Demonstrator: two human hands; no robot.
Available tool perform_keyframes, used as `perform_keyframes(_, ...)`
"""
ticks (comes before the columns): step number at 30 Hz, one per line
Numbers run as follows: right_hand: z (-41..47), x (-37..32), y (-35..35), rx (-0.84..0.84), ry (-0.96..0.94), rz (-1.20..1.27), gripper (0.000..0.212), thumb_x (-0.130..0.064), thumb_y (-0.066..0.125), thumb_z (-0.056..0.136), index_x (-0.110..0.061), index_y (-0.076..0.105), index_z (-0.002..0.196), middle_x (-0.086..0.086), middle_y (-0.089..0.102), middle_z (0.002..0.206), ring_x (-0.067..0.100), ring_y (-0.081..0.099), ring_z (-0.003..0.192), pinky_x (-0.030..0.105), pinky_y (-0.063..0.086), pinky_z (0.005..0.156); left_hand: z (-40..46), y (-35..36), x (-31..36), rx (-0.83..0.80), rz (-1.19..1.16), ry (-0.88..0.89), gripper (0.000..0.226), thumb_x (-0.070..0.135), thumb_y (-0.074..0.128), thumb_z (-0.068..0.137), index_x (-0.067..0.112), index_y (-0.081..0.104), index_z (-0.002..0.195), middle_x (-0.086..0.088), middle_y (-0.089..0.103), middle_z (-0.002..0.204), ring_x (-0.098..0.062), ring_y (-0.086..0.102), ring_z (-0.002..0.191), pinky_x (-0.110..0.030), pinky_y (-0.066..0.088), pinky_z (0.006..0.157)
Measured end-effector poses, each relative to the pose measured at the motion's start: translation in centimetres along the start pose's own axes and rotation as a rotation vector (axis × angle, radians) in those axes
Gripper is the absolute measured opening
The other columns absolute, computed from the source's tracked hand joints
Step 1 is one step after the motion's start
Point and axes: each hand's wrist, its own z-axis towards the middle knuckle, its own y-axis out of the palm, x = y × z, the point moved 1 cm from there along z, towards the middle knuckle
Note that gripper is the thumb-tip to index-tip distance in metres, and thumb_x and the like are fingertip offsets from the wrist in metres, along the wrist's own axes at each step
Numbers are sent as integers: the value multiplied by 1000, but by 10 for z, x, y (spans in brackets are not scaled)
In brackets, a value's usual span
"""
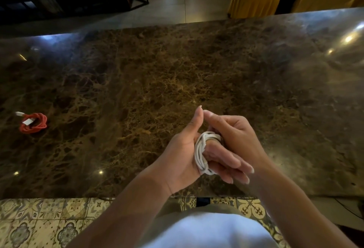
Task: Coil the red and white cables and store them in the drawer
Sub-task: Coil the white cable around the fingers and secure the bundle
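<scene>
At the far left of the polished brown marble countertop (pixel 157 74) we see the thin red rubber-sheathed cable (pixel 33 123), already wound into a small flat coil with its two white plugs lying on top. We judge it light and limp, springy enough to loosen if lifted by one strand, so we would pinch across the whole bundle rather than by a plug.

Moving right, near the front edge, our left hand (pixel 183 155) is spread flat, thumb raised, and the thin white cable (pixel 201 152) is looped in several turns around its straight fingers. It looks just as soft and light as the red one, smooth and likely to slip off the fingertips; the hold to take is around all the turns at once, where they bunch.

Further right, our right hand (pixel 234 137) has its fingers curled over the top of the white loops. It seems to be pinching the free end, though that end is hidden under the fingers and we cannot be sure.

No drawer is in view.
</scene>
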Motion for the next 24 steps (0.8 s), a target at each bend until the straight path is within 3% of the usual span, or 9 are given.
perform_keyframes(3,-2,-1,-4,-76,-6,-48,44,-36,59,101,-1,68,76,12,62,56,20,57,45,28,46,44,-2,-7,-1,53,6,18,100,75,20,96,-2,76,65,-21,79,83,-29,78,75,-28,61,65)
perform_keyframes(7,8,0,-15,-116,-33,-309,37,-37,59,101,-8,68,80,4,61,54,16,55,44,29,45,48,-1,-21,-2,219,24,88,100,73,18,96,-3,78,70,-25,76,78,-32,77,72,-29,64,64)
perform_keyframes(10,14,5,-19,80,-137,-447,18,-34,64,102,-19,73,103,-1,74,87,12,69,74,33,53,66,2,-28,-4,277,38,113,103,72,14,99,-6,79,80,-27,77,82,-35,78,80,-31,64,72)
perform_keyframes(12,12,5,-22,170,-262,-506,23,-36,66,96,-24,71,115,-7,72,108,9,69,100,35,56,83,-1,-34,-5,268,62,81,110,74,7,98,-10,78,90,-28,77,93,-36,78,90,-31,63,79)
perform_keyframes(14,6,2,-19,136,-380,-621,28,-36,67,93,-24,70,118,-8,66,120,13,64,113,36,55,91,-6,-39,-6,278,74,73,113,77,3,96,-8,77,103,-29,76,103,-36,76,103,-35,60,90)
perform_keyframes(16,-3,1,-9,173,-472,-823,26,-40,67,91,-23,70,110,-9,62,117,11,59,110,30,51,88,-9,-44,-7,330,114,99,116,78,1,95,-12,67,124,-36,67,124,-40,64,127,-41,51,109)
perform_keyframes(18,-8,4,4,208,-514,-963,25,-45,65,90,-24,70,102,-11,62,104,10,58,96,29,52,80,-10,-50,-7,390,130,151,114,79,1,95,-9,59,137,-30,60,142,-37,52,141,-47,35,123)
perform_keyframes(21,-11,13,18,98,-441,-1005,32,-55,60,90,-32,70,110,-20,64,99,1,59,88,29,56,76,-12,-60,-9,419,123,204,108,83,9,93,2,57,145,-21,58,149,-28,49,146,-49,22,129)
perform_keyframes(24,-7,22,23,87,-424,-1023,31,-49,68,91,-33,66,117,-21,66,103,0,61,88,28,58,78,-13,-63,-13,465,146,204,107,84,10,92,4,55,147,-17,58,150,-27,49,146,-47,27,127)
